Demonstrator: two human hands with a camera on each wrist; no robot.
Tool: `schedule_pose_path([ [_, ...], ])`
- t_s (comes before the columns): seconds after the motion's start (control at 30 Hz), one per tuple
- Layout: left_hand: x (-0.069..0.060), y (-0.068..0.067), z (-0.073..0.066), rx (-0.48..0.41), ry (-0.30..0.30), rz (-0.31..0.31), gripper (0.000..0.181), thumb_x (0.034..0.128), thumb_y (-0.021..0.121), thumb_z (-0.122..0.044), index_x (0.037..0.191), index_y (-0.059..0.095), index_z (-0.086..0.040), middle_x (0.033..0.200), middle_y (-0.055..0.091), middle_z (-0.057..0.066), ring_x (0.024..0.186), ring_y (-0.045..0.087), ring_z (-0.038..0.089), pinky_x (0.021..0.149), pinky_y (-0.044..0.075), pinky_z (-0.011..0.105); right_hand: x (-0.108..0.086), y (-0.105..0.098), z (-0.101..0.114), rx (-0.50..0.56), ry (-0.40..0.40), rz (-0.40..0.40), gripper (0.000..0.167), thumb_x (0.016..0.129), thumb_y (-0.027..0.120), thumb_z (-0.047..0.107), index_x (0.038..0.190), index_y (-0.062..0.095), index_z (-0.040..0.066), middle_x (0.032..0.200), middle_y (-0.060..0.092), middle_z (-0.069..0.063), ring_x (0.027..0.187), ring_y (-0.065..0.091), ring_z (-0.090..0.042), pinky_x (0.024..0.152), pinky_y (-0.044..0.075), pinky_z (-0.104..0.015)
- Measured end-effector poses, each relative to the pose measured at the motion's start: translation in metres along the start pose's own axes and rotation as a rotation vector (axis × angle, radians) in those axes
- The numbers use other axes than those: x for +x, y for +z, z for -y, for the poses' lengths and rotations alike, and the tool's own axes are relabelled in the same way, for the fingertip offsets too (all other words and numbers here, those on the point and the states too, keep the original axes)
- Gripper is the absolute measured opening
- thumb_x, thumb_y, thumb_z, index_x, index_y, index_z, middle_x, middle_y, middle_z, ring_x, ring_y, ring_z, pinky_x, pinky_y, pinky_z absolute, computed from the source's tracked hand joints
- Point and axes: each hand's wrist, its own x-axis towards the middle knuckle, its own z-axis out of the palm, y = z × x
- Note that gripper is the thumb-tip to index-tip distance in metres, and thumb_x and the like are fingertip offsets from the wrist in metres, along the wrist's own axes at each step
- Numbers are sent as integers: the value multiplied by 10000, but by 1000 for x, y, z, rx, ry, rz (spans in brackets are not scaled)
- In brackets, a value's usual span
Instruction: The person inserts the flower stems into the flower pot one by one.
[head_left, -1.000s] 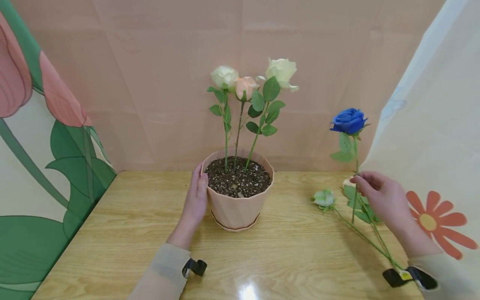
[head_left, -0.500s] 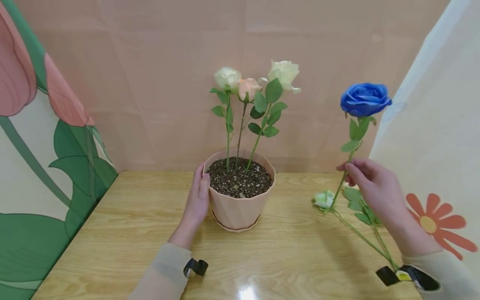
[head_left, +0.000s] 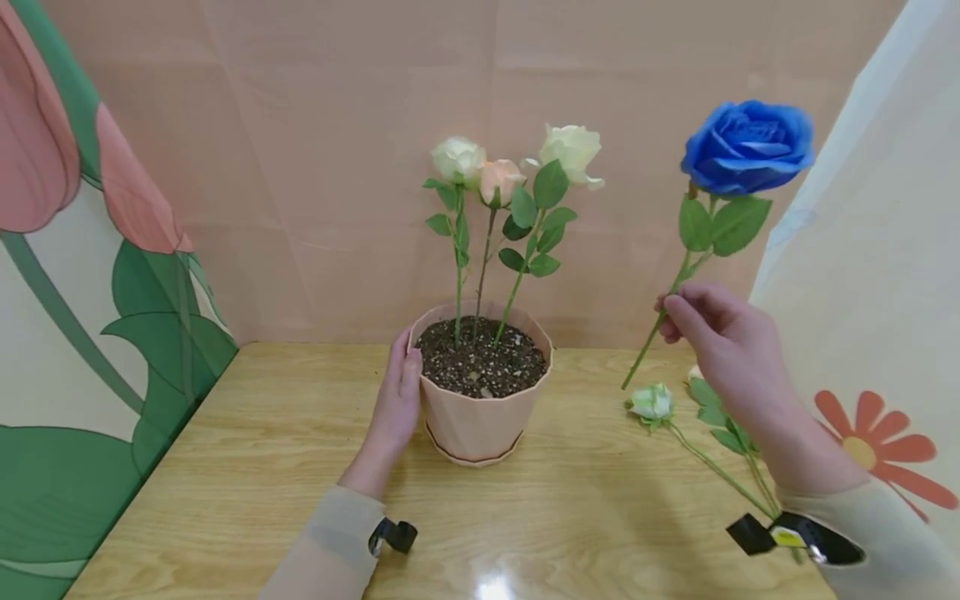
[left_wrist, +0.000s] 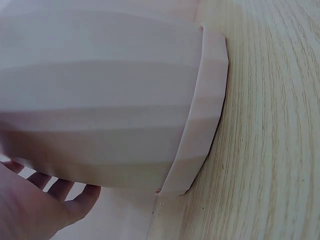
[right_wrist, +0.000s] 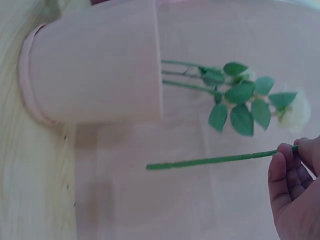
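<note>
A pink flower pot (head_left: 480,417) filled with dark soil stands upright on its saucer (left_wrist: 207,100). Three roses rise from the soil: two whitish ones and a peach rose (head_left: 499,181) between them. My left hand (head_left: 392,404) holds the pot's left side, thumb near the rim; in the left wrist view its fingers curve against the wall. At the right, my right hand (head_left: 731,354) pinches the stem of a blue rose (head_left: 748,148) between thumb and fingers. The bare lower stem (right_wrist: 210,161) hangs in the air, its end pointing down-left, apart from the pot.
A greenish-white rose (head_left: 652,402) and another leafy stem (head_left: 723,421) lie on the wooden table (head_left: 262,467) beneath my right forearm. A pinkish cloth backdrop (head_left: 337,167) stands behind the pot, with printed flower panels at both sides.
My right hand has raised the blue rose off the tabletop flowers and brought it up and slightly left, its stem now slanting. The left hand keeps its place at the pot.
</note>
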Motion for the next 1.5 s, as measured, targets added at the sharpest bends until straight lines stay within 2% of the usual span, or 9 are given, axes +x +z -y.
schedule_pose_path([
  [0.1,0,-1,0,9,-5,0,550,1214,310,-389,1743,306,-240,1776,327,134,1604,336,405,1297,240,660,5,8,11,39,-46,-5,294,1145,635,280,1266,731,31,1047,765,-16,911,700,-124,822,572,-135],
  [0.27,-1,0,1,10,-16,1,550,1214,310,-393,1745,301,-252,1781,319,133,1606,330,412,1293,241,670,14,27,30,253,-98,-10,202,1129,654,159,1210,725,-12,1073,768,-28,871,697,-138,815,597,-177],
  [0.33,-1,1,2,4,-10,6,546,1215,308,-386,1744,302,-254,1781,318,125,1608,329,406,1293,246,667,17,35,38,291,-118,-18,195,1128,649,136,1199,719,-32,1071,769,-27,857,697,-141,812,602,-194],
  [0.47,0,2,3,-4,-4,20,545,1217,305,-381,1747,287,-259,1783,315,105,1617,314,391,1297,242,660,24,51,46,253,-166,-37,213,1134,631,104,1206,711,-80,1050,776,-29,835,707,-133,811,610,-206],
  [0.6,0,2,2,-2,-8,27,550,1219,302,-404,1752,271,-273,1789,303,89,1627,294,382,1302,231,656,33,68,49,233,-174,-34,235,1138,632,120,1216,714,-86,1034,767,-64,836,710,-136,810,615,-215],
  [0.8,-2,3,1,15,-27,23,555,1219,303,-409,1755,265,-274,1797,290,92,1630,287,388,1304,229,652,44,94,42,174,-166,-5,262,1151,619,165,1232,708,-68,992,733,-158,840,697,-140,801,609,-233],
  [0.97,-1,3,2,3,-16,17,550,1221,307,-386,1748,289,-231,1786,312,105,1615,323,379,1305,250,629,48,113,35,159,-185,-31,228,1143,629,133,1178,714,-76,935,734,-209,795,684,-139,770,605,-239],
  [1.13,-1,3,3,5,-13,13,551,1218,308,-394,1744,298,-230,1783,317,118,1614,324,385,1306,248,628,51,126,29,132,-232,-84,200,1141,628,117,1126,731,-54,901,729,-182,796,679,-233,739,581,-220],
  [1.5,1,1,2,4,-5,8,539,1220,304,-386,1745,295,-265,1781,327,106,1615,322,388,1306,240,633,55,146,27,153,-241,-91,149,1130,615,46,1147,694,-79,893,696,-194,794,659,-323,656,521,-193],
])
